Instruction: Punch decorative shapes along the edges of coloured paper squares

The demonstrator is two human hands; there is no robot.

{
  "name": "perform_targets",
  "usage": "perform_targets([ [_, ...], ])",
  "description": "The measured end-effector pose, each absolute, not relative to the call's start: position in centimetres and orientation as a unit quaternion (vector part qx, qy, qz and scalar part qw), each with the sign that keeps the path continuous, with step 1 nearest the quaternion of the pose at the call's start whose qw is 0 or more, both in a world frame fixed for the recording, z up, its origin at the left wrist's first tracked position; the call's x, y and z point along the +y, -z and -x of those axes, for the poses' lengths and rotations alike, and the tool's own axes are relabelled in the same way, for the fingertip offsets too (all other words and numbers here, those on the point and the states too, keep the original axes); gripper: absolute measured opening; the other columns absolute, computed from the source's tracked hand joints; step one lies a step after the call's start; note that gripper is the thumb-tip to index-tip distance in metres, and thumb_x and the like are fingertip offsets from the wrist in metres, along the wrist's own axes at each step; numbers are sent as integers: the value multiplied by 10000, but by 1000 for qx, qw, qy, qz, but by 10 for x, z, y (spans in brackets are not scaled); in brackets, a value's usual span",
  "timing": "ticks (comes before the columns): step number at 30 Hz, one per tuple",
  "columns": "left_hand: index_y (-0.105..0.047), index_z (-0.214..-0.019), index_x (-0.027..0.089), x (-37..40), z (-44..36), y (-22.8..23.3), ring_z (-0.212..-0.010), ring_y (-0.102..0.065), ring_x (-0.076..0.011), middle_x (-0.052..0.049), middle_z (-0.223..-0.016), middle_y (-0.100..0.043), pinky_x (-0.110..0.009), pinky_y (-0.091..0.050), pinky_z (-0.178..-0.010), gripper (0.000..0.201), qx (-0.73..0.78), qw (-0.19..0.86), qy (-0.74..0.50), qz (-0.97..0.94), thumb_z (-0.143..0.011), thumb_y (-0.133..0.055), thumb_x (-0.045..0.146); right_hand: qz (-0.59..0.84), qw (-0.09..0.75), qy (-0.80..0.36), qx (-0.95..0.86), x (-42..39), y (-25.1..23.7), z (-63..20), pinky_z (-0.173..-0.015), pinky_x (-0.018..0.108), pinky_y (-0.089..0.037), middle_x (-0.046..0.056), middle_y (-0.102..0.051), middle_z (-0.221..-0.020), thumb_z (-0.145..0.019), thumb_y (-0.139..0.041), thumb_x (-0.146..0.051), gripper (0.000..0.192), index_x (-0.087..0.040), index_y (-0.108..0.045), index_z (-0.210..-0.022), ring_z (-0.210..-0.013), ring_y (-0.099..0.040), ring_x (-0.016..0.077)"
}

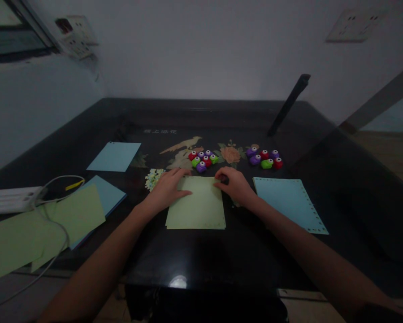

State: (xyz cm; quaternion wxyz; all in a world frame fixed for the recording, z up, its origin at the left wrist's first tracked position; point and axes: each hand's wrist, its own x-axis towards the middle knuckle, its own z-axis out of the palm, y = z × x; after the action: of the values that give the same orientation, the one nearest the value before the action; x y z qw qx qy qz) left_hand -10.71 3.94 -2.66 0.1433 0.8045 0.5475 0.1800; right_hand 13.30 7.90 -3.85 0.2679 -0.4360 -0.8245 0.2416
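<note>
Pale green paper sheets (199, 204) lie in a slightly uneven stack before me, with small marks along the edges. My left hand (167, 188) rests at the stack's upper left, its thumb stretched over the paper and its fingers apart along the far edge. At the upper right edge, my right hand (235, 184) has thumb and fingers curled together on the paper. Some pale flower-like pieces (153, 178) sit beside the left hand. Just beyond the stack is a cluster of small red, purple and green pieces (203, 160) with eye-like white tops.
A similar cluster (264, 158) stands farther right, above a blue sheet (290, 204) with marked edges. Another blue sheet (114, 156) lies at left. Green sheets (70, 217), a white cable (58, 224) and a power strip (11, 199) occupy the near left. A dark post (290, 103) rises at the back.
</note>
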Motion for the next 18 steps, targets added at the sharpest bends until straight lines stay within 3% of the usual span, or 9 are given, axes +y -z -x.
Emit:
perform_targets([
  [3, -503, -1152, 229, 38, 106, 23, -973, -577, -251, -62, -1048, -604, -377, -432, -839, 467, 559, 175, -202, -785, -720, -660, 310, 439, 290, -314, -790, 79, 35, -133, -605, 261, -404, 1, -599, -696, -731, -621, -197, 42, -185, -582, -735, -641, -536, 135],
  [9, -488, -1218, 227, 36, 106, 14, -842, -602, -207, -41, -949, -617, -368, -466, -788, 575, 590, 203, -291, -725, -689, -687, 330, 434, 336, -425, -720, 83, 32, -135, -584, 263, -414, 0, -604, -637, -712, -643, -286, 125, -171, -593, -716, -595, -550, 130],
  [13, -456, -1230, 191, 37, 105, 11, -812, -628, -200, -57, -967, -642, -342, -511, -715, 633, 578, 340, -371, -643, -672, -696, 368, 443, 353, -457, -686, 85, 27, -138, -549, 259, -398, 0, -601, -622, -688, -664, -323, 174, -166, -602, -730, -569, -539, 126],
  [18, -555, -1114, 168, 34, 104, 9, -870, -651, -232, -93, -1047, -673, -351, -533, -725, 508, 564, 488, -371, -554, -686, -686, 408, 455, 379, -489, -641, 88, 22, -143, -486, 243, -349, -20, -568, -571, -667, -680, -363, 222, -171, -592, -737, -501, -485, 105],
])
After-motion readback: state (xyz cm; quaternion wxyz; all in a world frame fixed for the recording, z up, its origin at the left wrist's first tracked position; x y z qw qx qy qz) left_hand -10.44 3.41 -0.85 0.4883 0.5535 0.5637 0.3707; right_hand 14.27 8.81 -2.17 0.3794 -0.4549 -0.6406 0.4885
